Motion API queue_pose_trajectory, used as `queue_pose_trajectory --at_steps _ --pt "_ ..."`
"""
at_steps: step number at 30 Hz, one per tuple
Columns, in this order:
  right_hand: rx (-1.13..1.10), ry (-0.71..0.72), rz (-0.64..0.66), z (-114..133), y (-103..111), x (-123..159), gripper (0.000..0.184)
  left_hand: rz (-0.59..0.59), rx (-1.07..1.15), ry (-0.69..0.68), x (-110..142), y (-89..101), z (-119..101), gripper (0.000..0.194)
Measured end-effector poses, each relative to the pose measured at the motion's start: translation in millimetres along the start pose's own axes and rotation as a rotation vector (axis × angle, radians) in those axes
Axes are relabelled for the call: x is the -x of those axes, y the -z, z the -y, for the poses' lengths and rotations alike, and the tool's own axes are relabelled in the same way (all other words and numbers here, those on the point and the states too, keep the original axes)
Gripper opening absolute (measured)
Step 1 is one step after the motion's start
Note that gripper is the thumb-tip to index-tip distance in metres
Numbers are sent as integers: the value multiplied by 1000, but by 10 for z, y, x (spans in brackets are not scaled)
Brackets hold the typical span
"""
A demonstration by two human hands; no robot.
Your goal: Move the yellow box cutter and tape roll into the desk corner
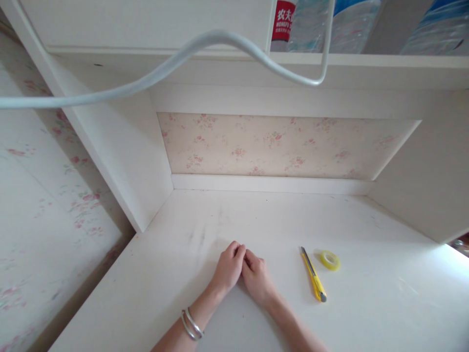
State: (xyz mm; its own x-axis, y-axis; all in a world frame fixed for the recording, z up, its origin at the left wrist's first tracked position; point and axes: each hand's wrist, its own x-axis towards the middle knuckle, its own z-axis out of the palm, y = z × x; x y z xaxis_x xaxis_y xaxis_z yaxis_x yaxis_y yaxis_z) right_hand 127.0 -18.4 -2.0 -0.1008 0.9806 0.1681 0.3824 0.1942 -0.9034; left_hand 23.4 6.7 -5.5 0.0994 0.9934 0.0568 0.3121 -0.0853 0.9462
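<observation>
My left hand [229, 267] and my right hand [256, 278] rest together on the white desk [366, 303], knuckles up and fingers curled under, touching each other at the fingertips. Whether anything is between the fingers is hidden. Silver bangles [191, 324] circle my left wrist. A yellow utility knife [313, 275] lies on the desk to the right of my right hand, a hand's width away. A small roll of yellowish tape [330, 259] lies flat just right of the knife's far end.
The desk sits in a white alcove with floral wallpaper [278, 144] at the back and side panels left and right. A shelf above holds water bottles [330, 24]. A white cable [176, 61] hangs across the top. The floral wall [44, 205] is at left.
</observation>
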Motion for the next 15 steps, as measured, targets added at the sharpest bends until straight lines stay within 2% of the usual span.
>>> queue_pose_trajectory --at_steps 15 --pt "5 3 3 24 16 12 22 7 -5 -1 -9 5 -6 27"
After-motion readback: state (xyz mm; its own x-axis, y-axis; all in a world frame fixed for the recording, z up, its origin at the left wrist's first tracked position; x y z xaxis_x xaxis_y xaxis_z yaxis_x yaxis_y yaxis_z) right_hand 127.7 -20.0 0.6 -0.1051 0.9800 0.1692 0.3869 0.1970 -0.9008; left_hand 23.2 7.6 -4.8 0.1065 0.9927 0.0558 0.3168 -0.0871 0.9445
